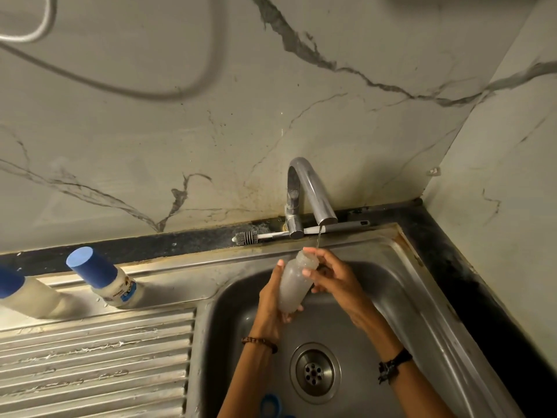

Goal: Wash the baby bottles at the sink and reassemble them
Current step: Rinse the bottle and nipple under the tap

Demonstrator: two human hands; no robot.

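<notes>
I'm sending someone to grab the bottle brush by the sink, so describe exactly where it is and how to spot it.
Start at the steel sink and look to the chrome tap at its back edge. The bottle brush lies flat on the dark ledge behind the tap's base, along the wall. It is the only long thin thing there: grey bristles at its left end, a white and grey handle running right.

Left bottle [21, 292] getting cut by left edge. Blue ring [270, 403] in basin running off bottom edge, forearm partly covering it. Brush [280, 235] passing behind tap [304, 194], middle hiding. Label print on capped bottle [104, 277] reading too small. Cable [114, 82] on wall blurring.
</notes>
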